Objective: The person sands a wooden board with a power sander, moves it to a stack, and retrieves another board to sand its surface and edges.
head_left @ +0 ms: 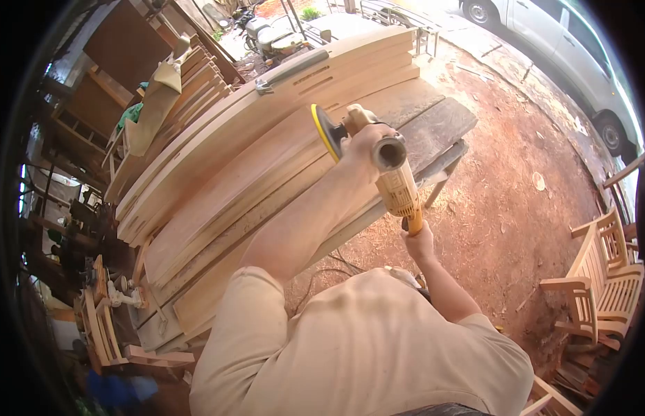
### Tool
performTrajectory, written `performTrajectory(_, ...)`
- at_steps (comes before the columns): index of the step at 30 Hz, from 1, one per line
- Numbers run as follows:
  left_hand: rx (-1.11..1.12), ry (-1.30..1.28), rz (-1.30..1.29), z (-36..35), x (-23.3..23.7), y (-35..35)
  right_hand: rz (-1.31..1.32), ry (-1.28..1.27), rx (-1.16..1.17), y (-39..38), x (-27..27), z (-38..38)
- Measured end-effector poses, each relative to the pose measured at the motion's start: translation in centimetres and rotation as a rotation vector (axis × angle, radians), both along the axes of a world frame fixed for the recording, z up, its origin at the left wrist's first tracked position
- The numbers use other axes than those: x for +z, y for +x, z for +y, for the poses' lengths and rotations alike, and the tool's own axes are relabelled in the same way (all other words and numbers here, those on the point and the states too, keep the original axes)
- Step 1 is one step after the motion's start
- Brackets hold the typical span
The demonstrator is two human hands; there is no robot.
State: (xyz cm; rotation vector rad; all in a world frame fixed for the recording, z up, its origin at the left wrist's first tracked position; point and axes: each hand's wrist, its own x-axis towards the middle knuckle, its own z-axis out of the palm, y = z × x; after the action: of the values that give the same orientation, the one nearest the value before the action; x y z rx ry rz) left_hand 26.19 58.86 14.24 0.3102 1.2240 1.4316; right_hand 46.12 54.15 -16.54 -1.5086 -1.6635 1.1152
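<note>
A yellow power tool with a round disc, black with a yellow edge, is held up over the wooden workbench. My left hand is closed round the front part of the tool, close behind the disc. Lower down, my right hand grips the tool's rear handle. The disc stands on edge near the long curved wooden boards on the bench; whether it touches them I cannot tell. On the upper board, near two slots, lies a grey metal-ended object.
Stacked wooden parts stand at the upper left. Wooden chairs are at the right on the reddish ground. A motorcycle and a silver vehicle stand beyond. A cable lies below the bench.
</note>
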Motion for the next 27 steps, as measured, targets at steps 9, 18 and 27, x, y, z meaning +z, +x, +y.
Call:
performTrajectory(9,0.090,-0.012,0.087,10.1,-4.2,9.6,0.312,-0.578,0.283,3.4,-0.8,7.8)
performTrajectory(18,-0.447,0.126,1.323,-13.2,-17.8,-3.9,0.354,-0.886,0.411,7.1,3.6,10.6)
performTrajectory(27,-0.031,-0.746,1.517,-23.8,-23.8,-21.1,0.134,-0.859,0.340,7.4,7.6,14.9)
